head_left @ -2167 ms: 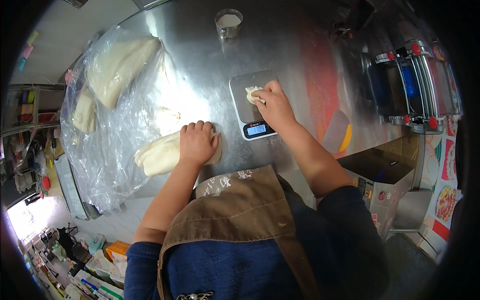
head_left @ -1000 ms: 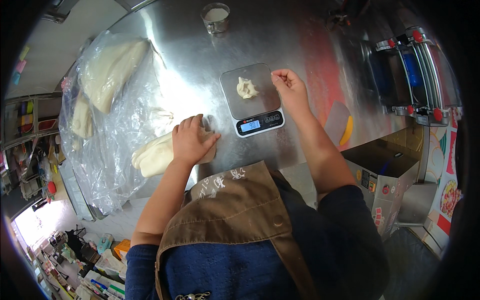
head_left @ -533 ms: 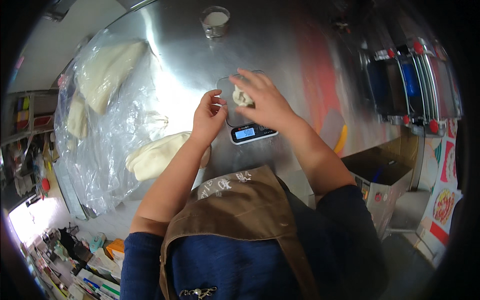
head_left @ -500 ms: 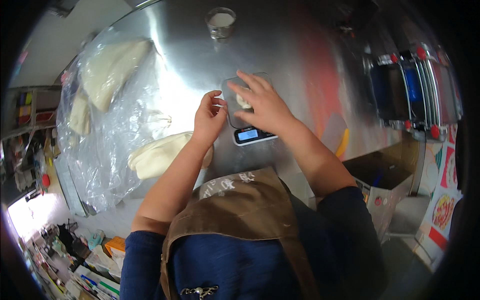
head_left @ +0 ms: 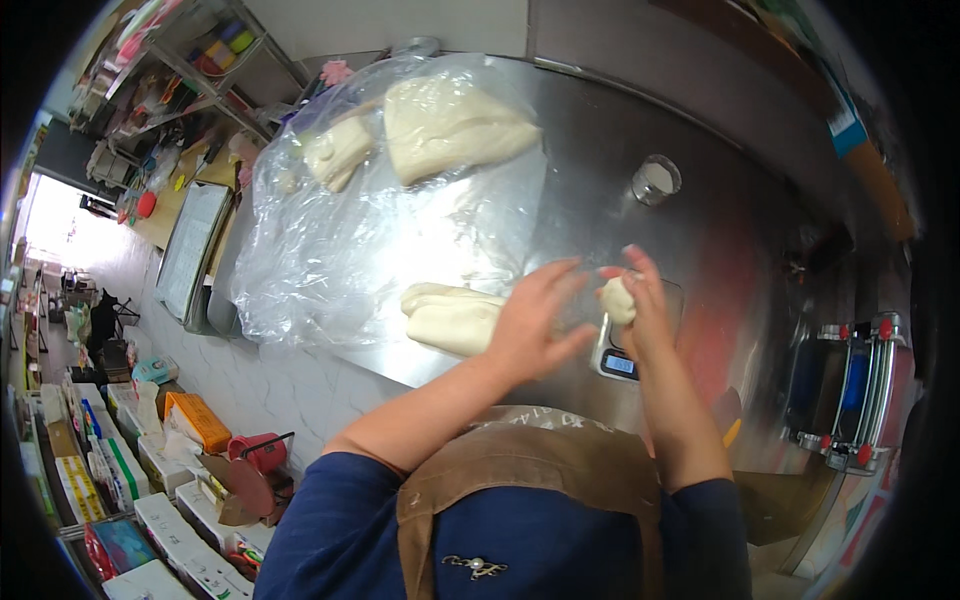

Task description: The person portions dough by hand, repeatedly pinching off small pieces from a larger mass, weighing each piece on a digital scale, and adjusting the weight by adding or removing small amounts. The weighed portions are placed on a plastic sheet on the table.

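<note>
Off-white dough lump [head_left: 619, 301] is now off the scale [head_left: 619, 366], gripped in the right hand [head_left: 649, 308]; left hand [head_left: 532, 322] empty, fingers spread, so this weighing looks done.

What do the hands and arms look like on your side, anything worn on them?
The left hand and right hand are ungloved, forearms bare, with no watch visible. Dark blue sleeves end near the elbows. Blur hides finer finger detail.
</note>
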Motion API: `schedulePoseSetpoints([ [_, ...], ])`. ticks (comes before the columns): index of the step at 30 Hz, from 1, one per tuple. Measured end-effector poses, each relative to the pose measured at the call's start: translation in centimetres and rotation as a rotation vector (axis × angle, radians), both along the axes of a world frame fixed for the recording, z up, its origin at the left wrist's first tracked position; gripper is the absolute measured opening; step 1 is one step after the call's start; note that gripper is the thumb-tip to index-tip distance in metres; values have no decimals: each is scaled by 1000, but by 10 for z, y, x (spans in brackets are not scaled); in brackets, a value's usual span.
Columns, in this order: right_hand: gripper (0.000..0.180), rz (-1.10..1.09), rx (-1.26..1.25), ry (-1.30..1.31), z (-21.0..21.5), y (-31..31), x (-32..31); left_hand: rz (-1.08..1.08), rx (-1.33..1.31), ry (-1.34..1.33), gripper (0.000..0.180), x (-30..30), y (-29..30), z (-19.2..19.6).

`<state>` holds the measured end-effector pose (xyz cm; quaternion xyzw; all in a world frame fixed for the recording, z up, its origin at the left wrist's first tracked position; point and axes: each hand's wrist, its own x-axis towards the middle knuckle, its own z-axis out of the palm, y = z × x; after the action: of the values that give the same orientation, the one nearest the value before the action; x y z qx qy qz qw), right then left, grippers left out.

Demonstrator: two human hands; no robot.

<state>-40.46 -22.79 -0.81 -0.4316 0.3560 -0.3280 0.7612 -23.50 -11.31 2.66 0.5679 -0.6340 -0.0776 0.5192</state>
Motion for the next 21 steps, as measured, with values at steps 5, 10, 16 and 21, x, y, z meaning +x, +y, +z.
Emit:
schedulePoseSetpoints([
  [5,63,0,509,-269,48,85,75,-67,-196,-228,41,28,16,15],
  [10,64,-36,644,-261,42,126,133,-302,-297,-316,19,91,40,-8],
  [16,58,-79,525,-367,48,163,207,-107,58,0,21,154,64,0],
  [21,53,-229,392,-300,62,186,266,-69,119,83,66,209,85,18],
])
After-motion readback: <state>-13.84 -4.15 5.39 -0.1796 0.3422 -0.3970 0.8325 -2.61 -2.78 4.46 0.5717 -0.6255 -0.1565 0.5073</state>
